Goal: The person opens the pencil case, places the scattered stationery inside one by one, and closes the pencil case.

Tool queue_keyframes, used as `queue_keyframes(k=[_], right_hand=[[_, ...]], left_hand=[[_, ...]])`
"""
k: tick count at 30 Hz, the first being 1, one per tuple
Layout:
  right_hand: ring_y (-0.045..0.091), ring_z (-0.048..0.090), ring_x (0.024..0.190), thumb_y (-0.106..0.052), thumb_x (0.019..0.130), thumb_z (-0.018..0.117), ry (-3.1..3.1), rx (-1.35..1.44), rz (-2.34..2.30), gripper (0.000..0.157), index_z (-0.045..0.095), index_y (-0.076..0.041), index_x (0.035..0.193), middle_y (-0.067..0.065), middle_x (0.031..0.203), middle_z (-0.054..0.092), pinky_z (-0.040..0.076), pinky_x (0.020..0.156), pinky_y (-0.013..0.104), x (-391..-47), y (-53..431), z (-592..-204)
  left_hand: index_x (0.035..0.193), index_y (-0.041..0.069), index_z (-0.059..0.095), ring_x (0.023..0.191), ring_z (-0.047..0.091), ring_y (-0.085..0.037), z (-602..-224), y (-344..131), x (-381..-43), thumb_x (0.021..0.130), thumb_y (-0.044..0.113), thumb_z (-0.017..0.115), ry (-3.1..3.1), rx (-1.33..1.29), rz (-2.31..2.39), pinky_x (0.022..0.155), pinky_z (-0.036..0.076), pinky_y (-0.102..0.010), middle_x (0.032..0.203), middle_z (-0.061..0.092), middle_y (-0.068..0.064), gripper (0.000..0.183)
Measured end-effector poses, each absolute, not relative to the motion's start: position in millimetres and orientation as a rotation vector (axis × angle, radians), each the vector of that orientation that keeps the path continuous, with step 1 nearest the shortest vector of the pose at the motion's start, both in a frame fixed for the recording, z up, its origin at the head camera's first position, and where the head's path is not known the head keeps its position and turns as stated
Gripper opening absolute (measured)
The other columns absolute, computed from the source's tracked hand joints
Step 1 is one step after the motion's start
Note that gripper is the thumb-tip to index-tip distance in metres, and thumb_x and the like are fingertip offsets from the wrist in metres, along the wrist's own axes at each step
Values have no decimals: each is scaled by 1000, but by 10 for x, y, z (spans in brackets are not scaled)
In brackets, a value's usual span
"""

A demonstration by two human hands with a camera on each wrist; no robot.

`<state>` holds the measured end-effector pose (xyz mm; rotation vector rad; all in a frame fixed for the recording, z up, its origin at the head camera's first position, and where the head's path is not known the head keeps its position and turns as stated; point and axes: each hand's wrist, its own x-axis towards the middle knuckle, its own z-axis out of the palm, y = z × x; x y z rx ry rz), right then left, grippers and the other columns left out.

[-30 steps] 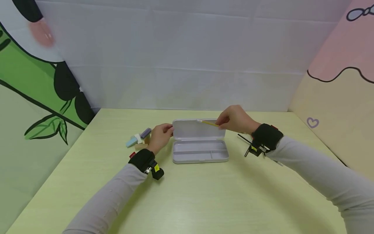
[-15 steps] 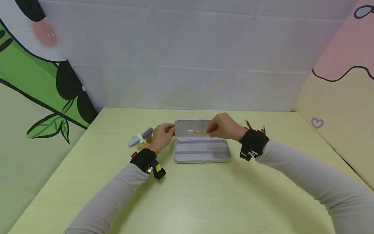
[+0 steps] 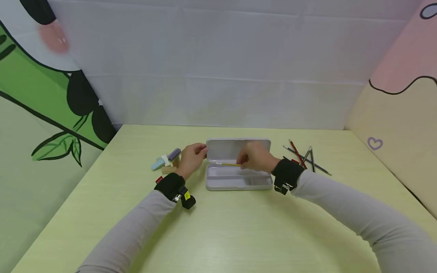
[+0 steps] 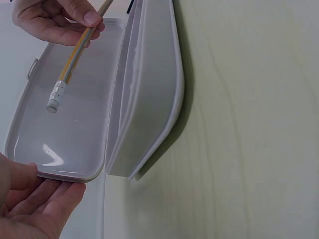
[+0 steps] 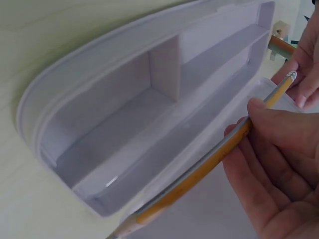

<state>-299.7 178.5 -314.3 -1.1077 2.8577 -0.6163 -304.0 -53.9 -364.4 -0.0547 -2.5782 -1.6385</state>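
Note:
A pale grey pencil case (image 3: 239,183) lies open on the table, its lid (image 3: 220,149) raised at the back. At the lid's left end my left hand (image 3: 192,159) grips the edge, thumb on the inner face and fingers behind, as the left wrist view shows. My right hand (image 3: 256,156) pinches a yellow pencil (image 5: 192,174) between thumb and fingers over the case. The pencil's white eraser end (image 4: 56,97) points left and its sharpened tip right. Inside the case is a long compartment, with a divider (image 5: 167,67) splitting the front section; no items show in them.
Several pencils (image 3: 298,151) lie crossed on the table right of the case, partly behind the right wrist. Left of the left hand sits a small pile of blocks, including a blue block (image 3: 157,164) and a purple block (image 3: 174,153). A white sheet (image 3: 218,76) hangs behind the table.
My right hand has moved left and down with the pencil, from in front of the lid to low over the case. The left hand stays on the lid. The pencils at right have come into sight.

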Motion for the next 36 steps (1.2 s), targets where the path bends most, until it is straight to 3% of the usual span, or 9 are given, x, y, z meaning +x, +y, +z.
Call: queue_keyframes(k=[16,36], right_hand=[[10,64,67,2,72,79,2849,-1168,-528,9,77,-3,79,7,77,74,53,63,19,-3110,1643,-3425],[8,64,66,6,74,74,2726,-1267,-530,12,77,-4,79,8,77,75,53,61,16,-3173,1661,-3471]], left_hand=[[120,0,63,104,69,-30,-3685,-482,-3015,98,15,55,-2569,-66,-1607,91,57,-36,116,68,-21,28],[120,0,64,103,70,-30,-3689,-471,-3038,98,15,55,-2557,-49,-1604,91,57,-36,116,69,-20,28]])
